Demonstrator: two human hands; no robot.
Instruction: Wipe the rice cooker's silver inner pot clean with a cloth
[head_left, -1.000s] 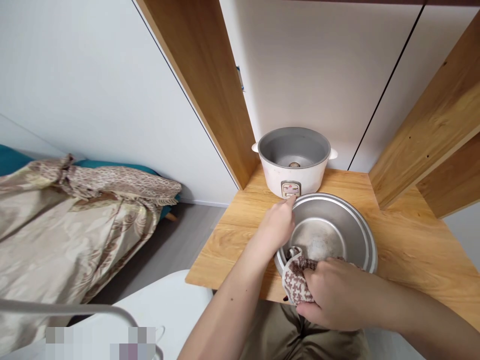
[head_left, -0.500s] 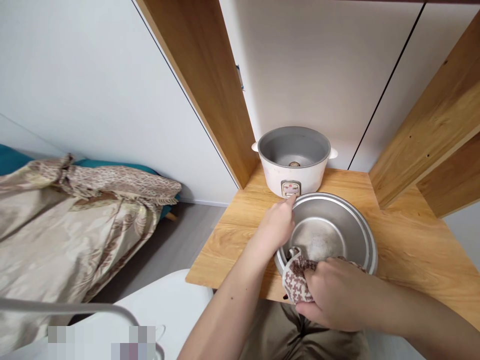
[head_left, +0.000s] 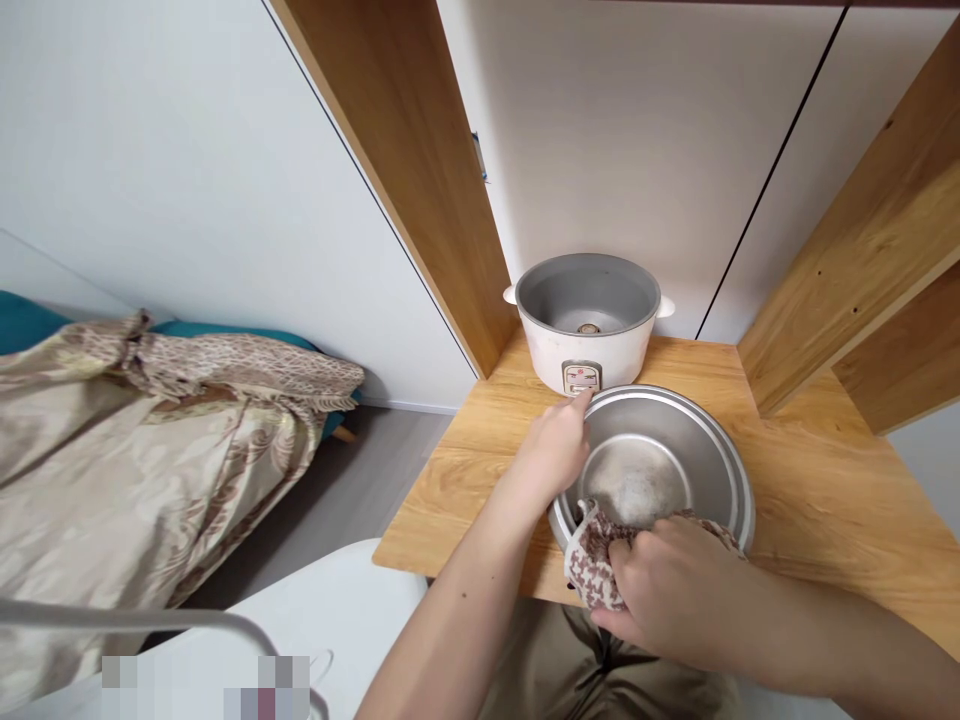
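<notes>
In the head view, the patterned cloth (head_left: 592, 570) is bunched in the closed grip of the right hand (head_left: 667, 590), against the near side of the metal pan (head_left: 645, 470). The pan's rim is contacted by the left hand (head_left: 556, 445); how far that grip is closed cannot be told. Beyond the left grip, the white cooker body (head_left: 555, 355) is supported by the wooden table (head_left: 817, 480).

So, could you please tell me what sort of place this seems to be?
Probably a bedroom or small living space: there is patterned bedding at the left, and a white rice cooker body beside a metal pot on a wooden desk.
</notes>
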